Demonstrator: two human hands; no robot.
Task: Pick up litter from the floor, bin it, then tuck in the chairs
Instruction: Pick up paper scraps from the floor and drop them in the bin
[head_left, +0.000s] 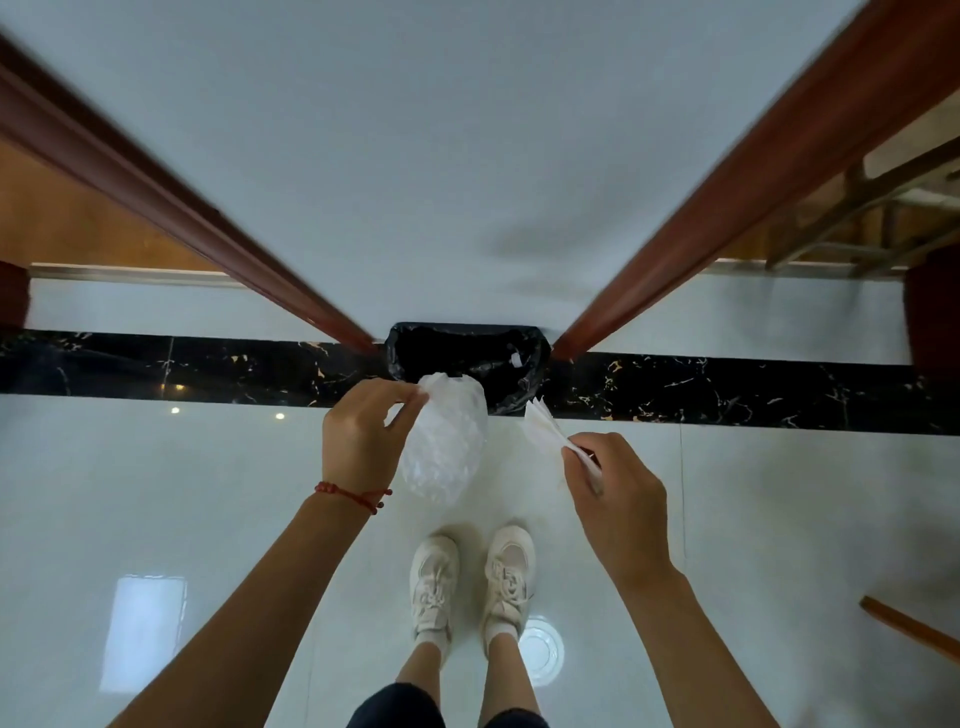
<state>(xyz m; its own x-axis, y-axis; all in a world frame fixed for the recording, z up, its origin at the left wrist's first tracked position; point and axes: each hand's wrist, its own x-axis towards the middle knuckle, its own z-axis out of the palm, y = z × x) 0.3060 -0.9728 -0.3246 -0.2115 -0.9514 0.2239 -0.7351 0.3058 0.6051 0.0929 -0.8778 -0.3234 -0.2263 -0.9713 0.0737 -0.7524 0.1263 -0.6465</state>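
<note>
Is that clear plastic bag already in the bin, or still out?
Still out: the left hand pinches the crumpled clear plastic bag, which hangs just before the black-lined bin.

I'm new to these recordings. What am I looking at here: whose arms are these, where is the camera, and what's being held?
This is one picture from a wide-angle camera worn on a person's head, looking down, so the arms and shoes are the wearer's own. There is no machine. The left hand pinches a clear plastic bag by its top. The right hand pinches white paper scraps. Both are held just short of a bin lined with a black bag, which stands on the pale tiled floor against the wall. A chair shows at the upper right.
</note>
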